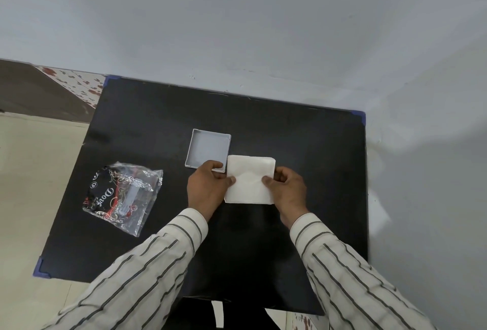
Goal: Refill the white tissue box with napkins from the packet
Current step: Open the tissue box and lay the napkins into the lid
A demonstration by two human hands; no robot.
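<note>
Now both hands, left hand [208,187] and right hand [286,188], grasp the napkins [250,179]; next, lowering them into the empty white tissue box [209,150].

Both sleeves [147,263] long, cream, thin dark stripes; buttoned cuffs [191,220] at wrists.

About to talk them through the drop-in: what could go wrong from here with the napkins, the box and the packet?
1. The square white napkin stack is pinched only at its side edges by the left hand and right hand; loose sheets may fan out.
2. It looks about as wide as the open white tissue box, so corners could snag on the rim.
3. The crinkled clear plastic packet lies near the black table's left edge; a sleeve could sweep it off.
</note>
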